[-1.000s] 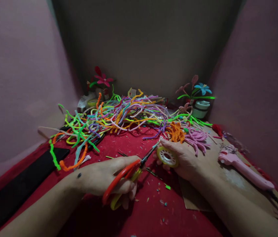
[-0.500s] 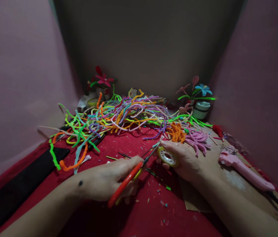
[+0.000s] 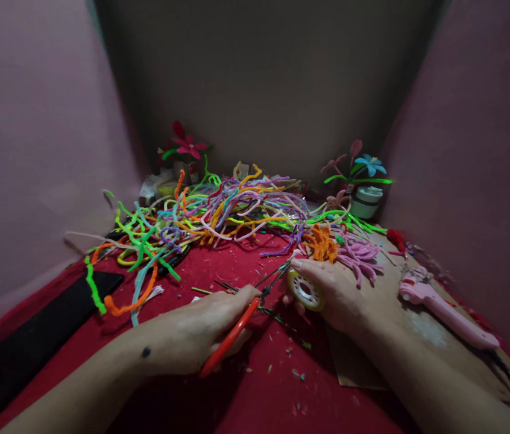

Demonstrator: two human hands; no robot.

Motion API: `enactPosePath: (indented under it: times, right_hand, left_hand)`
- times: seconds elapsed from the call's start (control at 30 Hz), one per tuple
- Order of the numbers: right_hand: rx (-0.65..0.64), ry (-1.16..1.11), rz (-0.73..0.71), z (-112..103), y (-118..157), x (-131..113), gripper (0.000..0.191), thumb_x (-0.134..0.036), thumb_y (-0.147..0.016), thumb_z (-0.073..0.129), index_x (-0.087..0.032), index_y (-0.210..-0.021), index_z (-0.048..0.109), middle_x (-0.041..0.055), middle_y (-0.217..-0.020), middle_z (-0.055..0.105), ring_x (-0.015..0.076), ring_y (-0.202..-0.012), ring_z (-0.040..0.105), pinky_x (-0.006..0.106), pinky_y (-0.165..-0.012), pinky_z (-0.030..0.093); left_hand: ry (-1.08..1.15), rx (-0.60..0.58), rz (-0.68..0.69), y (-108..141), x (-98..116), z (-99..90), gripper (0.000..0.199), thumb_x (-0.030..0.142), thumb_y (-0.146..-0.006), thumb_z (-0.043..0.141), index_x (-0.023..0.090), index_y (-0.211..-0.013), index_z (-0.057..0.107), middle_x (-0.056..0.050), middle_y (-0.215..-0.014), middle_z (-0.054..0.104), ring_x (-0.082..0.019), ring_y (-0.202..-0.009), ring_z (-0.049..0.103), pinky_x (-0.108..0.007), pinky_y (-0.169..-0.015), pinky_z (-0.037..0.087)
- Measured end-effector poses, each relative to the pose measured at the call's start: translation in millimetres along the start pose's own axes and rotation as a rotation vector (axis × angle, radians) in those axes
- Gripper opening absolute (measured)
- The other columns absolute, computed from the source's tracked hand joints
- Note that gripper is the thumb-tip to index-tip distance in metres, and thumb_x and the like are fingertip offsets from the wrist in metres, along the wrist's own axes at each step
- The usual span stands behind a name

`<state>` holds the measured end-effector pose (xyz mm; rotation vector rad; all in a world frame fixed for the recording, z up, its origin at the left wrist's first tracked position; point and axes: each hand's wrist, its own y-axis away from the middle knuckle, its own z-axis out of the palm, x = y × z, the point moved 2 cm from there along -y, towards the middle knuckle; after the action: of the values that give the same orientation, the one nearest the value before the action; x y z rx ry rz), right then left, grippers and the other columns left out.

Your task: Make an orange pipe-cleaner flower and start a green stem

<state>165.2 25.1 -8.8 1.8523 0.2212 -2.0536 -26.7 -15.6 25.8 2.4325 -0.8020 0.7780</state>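
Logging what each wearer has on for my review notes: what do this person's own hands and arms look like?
The left hand and the right hand wear no gloves, and no sleeve, watch or bracelet shows. A small, round, dark mark sits by the left wrist; I can't tell what it is. Some fingers are hidden, so rings can't be ruled out.

On the red-covered worktop (image 3: pixel 277 374), the left hand (image 3: pixel 210 328) grips red-handled scissors (image 3: pixel 233 339) with their blades reaching to the fingertips of the right hand (image 3: pixel 327 288), which holds a yellow-rimmed spool (image 3: pixel 304 290), while tangled pipe cleaners (image 3: pixel 237 208) lie beyond and a pink glue gun (image 3: pixel 447 310) rests on brown board (image 3: pixel 418 355).
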Motion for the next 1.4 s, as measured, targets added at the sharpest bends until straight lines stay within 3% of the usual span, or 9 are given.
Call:
enactPosePath:
  times: [0.2, 0.4, 0.53, 0.7, 0.87, 1.03, 1.13, 1.23, 1.4]
  right_hand:
    - [0.007, -0.011, -0.026, -3, -1, -3, 0.017, -0.028, -0.067, 0.053, -0.014, -0.065, 0.061, 0.0023, -0.057, 0.059, 0.0120, -0.045, 0.054, 0.020, -0.037, 0.037]
    - [0.030, -0.008, -0.101, -8, -2, 1, 0.019, -0.025, -0.068, 0.048, -0.013, -0.064, 0.062, 0.0034, -0.052, 0.058, 0.0108, -0.039, 0.049, 0.021, -0.037, 0.033]
    - [0.031, -0.076, -0.136, -9, -2, 0, 0.019, -0.027, -0.069, 0.049, -0.014, -0.066, 0.062, 0.0036, -0.056, 0.059, 0.0115, -0.041, 0.050, 0.023, -0.040, 0.033]
    - [0.009, -0.112, -0.197, -10, -4, -1, 0.020, -0.027, -0.073, 0.048, -0.015, -0.068, 0.063, 0.0021, -0.053, 0.057, 0.0105, -0.040, 0.047, 0.024, -0.041, 0.030]
    - [-0.014, -0.157, -0.150, -4, -1, -3, 0.017, -0.031, -0.069, 0.055, -0.016, -0.066, 0.062, 0.0024, -0.056, 0.060, 0.0103, -0.041, 0.047, 0.024, -0.040, 0.031]
    - [-0.074, -0.206, -0.121, 4, 2, -5, 0.030, -0.044, -0.069, 0.059, -0.015, -0.067, 0.065, 0.0021, -0.055, 0.060, 0.0096, -0.041, 0.047, 0.023, -0.040, 0.030]
    - [-0.074, -0.209, -0.096, 6, 3, -4, 0.036, -0.049, -0.071, 0.059, -0.015, -0.067, 0.066, 0.0032, -0.059, 0.062, 0.0089, -0.041, 0.047, 0.023, -0.040, 0.029]
    - [-0.054, -0.173, -0.116, 6, 3, -1, 0.041, -0.053, -0.074, 0.054, -0.015, -0.069, 0.068, 0.0039, -0.059, 0.062, 0.0091, -0.041, 0.044, 0.024, -0.041, 0.030]
    - [0.087, -0.058, -0.212, 3, 4, 0, 0.039, -0.052, -0.076, 0.053, -0.018, -0.071, 0.071, 0.0041, -0.059, 0.061, 0.0112, -0.044, 0.043, 0.026, -0.044, 0.032]
  left_hand:
    - [0.171, -0.018, -0.020, 0, -5, 3.1, 0.016, 0.036, -0.086, 0.041, 0.021, -0.081, 0.039, 0.004, -0.063, 0.047, -0.008, -0.049, 0.040, -0.020, -0.043, 0.030]
    - [0.510, -0.163, -0.120, -3, -8, 3.7, 0.019, 0.036, -0.081, 0.047, 0.019, -0.085, 0.038, -0.002, -0.075, 0.059, -0.011, -0.056, 0.055, -0.020, -0.046, 0.040]
    - [0.586, -0.188, -0.152, -3, -10, 3.3, 0.023, 0.038, -0.079, 0.049, 0.018, -0.087, 0.041, -0.004, -0.074, 0.062, -0.008, -0.046, 0.052, -0.020, -0.042, 0.038]
    - [0.513, 0.053, -0.133, 1, -8, -14.0, 0.023, 0.041, -0.077, 0.051, 0.018, -0.081, 0.048, 0.001, -0.066, 0.055, -0.008, -0.046, 0.046, -0.020, -0.044, 0.037]
    - [-0.102, 0.477, -0.265, 1, -34, -41.3, 0.027, 0.037, -0.070, 0.059, 0.022, -0.092, 0.063, -0.002, -0.068, 0.058, -0.016, -0.063, 0.054, -0.024, -0.059, 0.039]
    - [-0.439, 0.523, -0.324, -11, -56, -38.1, 0.028, 0.035, -0.076, 0.051, 0.017, -0.093, 0.065, -0.011, -0.090, 0.061, -0.023, -0.077, 0.058, -0.031, -0.069, 0.040]
    - [-0.162, 0.625, -0.154, -18, -35, -30.2, 0.029, 0.037, -0.079, 0.050, 0.017, -0.095, 0.063, -0.009, -0.094, 0.062, -0.020, -0.084, 0.057, -0.029, -0.076, 0.041]
    - [0.291, 0.563, -0.025, -25, -3, -20.8, 0.024, 0.034, -0.077, 0.055, 0.017, -0.093, 0.062, -0.002, -0.079, 0.063, -0.013, -0.068, 0.054, -0.024, -0.063, 0.042]
    - [0.691, 0.454, -0.111, -37, 22, -5.8, 0.016, 0.030, -0.071, 0.062, 0.014, -0.069, 0.058, 0.004, -0.049, 0.051, -0.006, -0.039, 0.039, -0.019, -0.041, 0.029]
